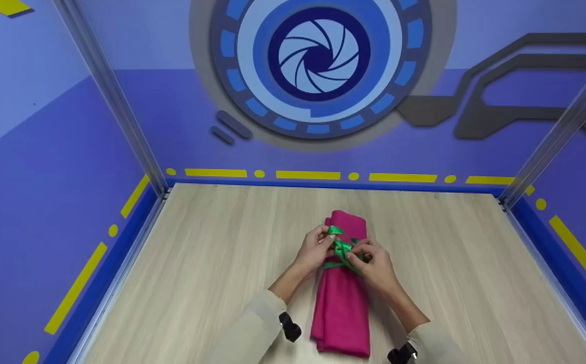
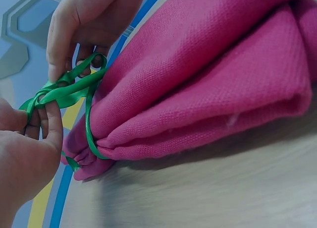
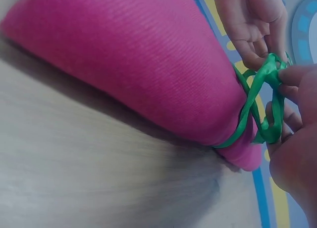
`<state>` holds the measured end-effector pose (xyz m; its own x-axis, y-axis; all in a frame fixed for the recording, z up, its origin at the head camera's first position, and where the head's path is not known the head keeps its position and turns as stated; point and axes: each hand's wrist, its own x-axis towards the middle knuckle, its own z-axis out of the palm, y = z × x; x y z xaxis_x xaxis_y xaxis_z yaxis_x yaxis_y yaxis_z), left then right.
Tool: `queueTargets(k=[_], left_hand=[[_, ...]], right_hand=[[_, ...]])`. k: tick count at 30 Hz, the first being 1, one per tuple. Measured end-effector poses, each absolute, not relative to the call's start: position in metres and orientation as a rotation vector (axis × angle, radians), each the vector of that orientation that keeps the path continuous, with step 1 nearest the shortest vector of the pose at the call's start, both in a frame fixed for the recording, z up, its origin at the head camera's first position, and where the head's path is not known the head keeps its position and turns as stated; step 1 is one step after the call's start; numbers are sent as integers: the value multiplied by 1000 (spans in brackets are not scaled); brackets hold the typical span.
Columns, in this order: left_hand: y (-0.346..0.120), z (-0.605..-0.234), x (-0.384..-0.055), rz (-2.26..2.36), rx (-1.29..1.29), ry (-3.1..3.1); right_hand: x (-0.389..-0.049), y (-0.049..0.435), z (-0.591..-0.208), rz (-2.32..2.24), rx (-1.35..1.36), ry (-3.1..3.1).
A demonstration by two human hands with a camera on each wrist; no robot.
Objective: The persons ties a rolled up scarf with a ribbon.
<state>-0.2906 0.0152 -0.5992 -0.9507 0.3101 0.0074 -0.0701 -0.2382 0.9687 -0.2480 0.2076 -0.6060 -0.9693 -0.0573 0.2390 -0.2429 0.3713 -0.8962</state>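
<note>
A folded pink cloth lies lengthwise on the table, and a green ribbon runs round its upper part, drawing it in. Above the cloth, my left hand pinches the ribbon between thumb and fingers from the left. My right hand grips another part of the ribbon from the right. In the left wrist view, the ribbon crosses itself in loops between both hands. The right wrist view shows the ribbon bunched at my fingertips, with a loop hanging below. Part of the ribbon is hidden behind the fingers.
The pale wooden table stretches out on both sides of the cloth. Blue printed panels with metal corner posts enclose its back and sides. A black wrist camera sits at the left sleeve cuff.
</note>
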Motion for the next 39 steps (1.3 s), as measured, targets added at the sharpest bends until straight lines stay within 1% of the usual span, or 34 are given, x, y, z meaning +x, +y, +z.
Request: queueTargets(k=[12,22,28,39], left_hand=[[13,-596,-288,2241,318,1798],[11,-596,-286,2136,445,1915],[10,-597,-287,2150,458,1899],[7,-603,-288,2192,397,1869]], right_hand=[[-245,203,-606,1534,187,-2479],[-246,203,-609,1472,124,-2563],[-247,202,-611,1572,193,-2543],[-247,206,-612,1922,196,-2380]])
